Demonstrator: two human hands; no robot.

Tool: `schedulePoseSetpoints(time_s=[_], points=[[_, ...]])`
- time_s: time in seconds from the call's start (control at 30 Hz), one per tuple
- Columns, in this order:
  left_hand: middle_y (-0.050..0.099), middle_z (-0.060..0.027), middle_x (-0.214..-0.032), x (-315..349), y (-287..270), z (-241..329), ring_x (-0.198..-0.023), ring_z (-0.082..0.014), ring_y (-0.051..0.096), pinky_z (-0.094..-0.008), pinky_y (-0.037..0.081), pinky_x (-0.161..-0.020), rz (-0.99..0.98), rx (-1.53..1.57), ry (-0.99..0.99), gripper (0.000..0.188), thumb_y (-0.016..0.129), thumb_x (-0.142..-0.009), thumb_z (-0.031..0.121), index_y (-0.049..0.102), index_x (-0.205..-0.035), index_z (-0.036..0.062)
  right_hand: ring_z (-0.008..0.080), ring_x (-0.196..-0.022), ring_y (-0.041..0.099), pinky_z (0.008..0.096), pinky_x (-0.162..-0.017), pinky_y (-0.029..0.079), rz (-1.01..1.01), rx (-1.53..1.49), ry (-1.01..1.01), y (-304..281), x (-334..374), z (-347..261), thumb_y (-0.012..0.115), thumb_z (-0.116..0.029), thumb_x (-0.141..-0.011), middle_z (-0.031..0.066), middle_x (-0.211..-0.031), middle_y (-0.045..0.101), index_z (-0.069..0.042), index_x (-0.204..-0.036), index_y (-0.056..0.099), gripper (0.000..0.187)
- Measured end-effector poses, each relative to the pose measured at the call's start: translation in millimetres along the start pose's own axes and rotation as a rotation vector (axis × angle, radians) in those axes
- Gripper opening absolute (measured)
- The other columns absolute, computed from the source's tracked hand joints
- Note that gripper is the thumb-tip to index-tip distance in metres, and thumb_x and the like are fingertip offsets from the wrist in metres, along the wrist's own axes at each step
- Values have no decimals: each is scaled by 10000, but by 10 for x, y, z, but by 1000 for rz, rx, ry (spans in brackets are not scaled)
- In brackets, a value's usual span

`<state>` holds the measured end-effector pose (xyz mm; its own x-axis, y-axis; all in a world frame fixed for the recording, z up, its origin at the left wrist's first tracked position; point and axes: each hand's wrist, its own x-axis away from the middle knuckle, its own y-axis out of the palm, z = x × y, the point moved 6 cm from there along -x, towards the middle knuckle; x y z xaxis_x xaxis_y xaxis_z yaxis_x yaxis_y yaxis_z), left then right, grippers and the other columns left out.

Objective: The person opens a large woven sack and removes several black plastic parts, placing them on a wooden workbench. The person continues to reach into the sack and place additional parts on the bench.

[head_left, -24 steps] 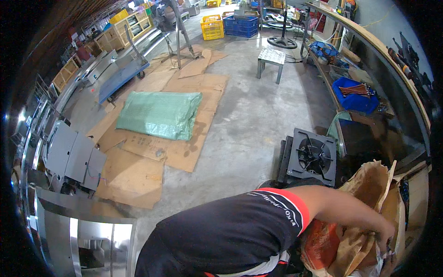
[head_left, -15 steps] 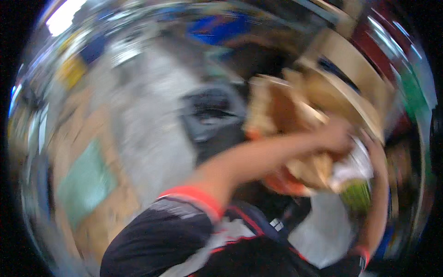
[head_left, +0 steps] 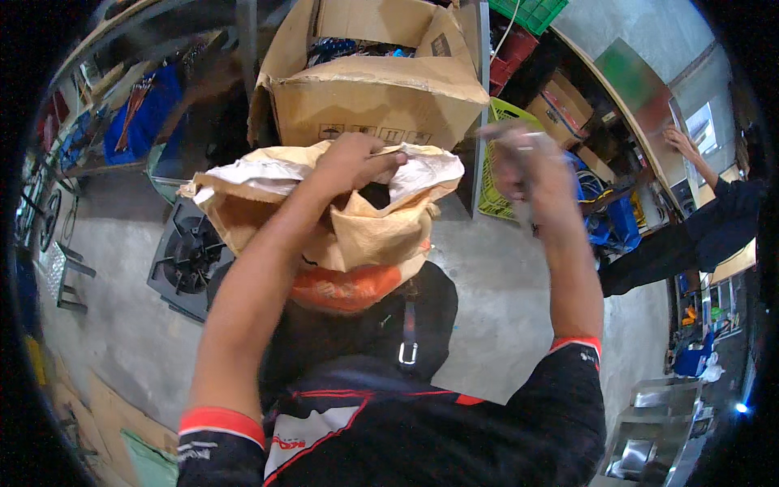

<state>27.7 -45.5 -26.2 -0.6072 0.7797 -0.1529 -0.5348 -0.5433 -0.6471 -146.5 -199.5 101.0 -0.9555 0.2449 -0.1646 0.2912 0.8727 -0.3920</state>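
A cream woven sack [head_left: 381,235] with an orange-red printed patch stands in front of me, its mouth open and its pale lining folded outward. My left hand [head_left: 357,162] is closed on the sack's far rim, fingers curled over the edge beside the dark opening. To the right of the sack and apart from it, my right hand [head_left: 527,166] is raised and blurred. It looks curled round something greyish and thin, too smeared to name. The inside of the sack is mostly hidden by its folds and my left forearm.
A large open cardboard box [head_left: 377,101] with dark items inside stands just beyond the sack. A black gas burner [head_left: 185,260] sits on the floor at left. A yellow-green crate [head_left: 497,183] and blue bins [head_left: 621,223] stand at right. Another person's sleeve [head_left: 722,219] shows far right.
My view has swung to the right, and the sack and box now lie centred ahead. My hands, close together before, are apart; the right one has moved away from the sack.
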Motion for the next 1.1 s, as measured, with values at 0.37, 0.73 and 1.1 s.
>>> schedulePoseSetpoints(time_s=[0.37, 0.73, 1.1], points=[[713, -174, -1038, 209, -178, 453, -955, -355, 676, -423, 521, -859, 160, 41, 289, 458, 757, -829, 399, 693, -1191, 127, 80, -507, 368, 268, -475, 292, 75, 540, 134, -631, -297, 924, 446, -436, -1045, -35, -628, 435, -79, -1151, 691, 447], [716, -149, -994, 117, -270, 688, -900, -307, 674, -390, 522, -838, 237, -34, 294, 337, 738, -845, 290, 727, -1130, 111, 281, -986, 659, 396, -910, 488, -197, 629, 182, 286, 522, 1913, 741, -383, -877, 205, -1172, 678, -38, -1378, 537, 642], [731, -151, -933, 109, -216, 632, -814, -257, 683, -353, 523, -769, 319, 222, 329, 308, 692, -902, 300, 736, -1030, 22, 178, -914, 642, 327, -840, 509, 132, 420, 31, -100, 250, 828, 711, -326, -914, 121, -995, 707, 10, -1166, 640, 425]])
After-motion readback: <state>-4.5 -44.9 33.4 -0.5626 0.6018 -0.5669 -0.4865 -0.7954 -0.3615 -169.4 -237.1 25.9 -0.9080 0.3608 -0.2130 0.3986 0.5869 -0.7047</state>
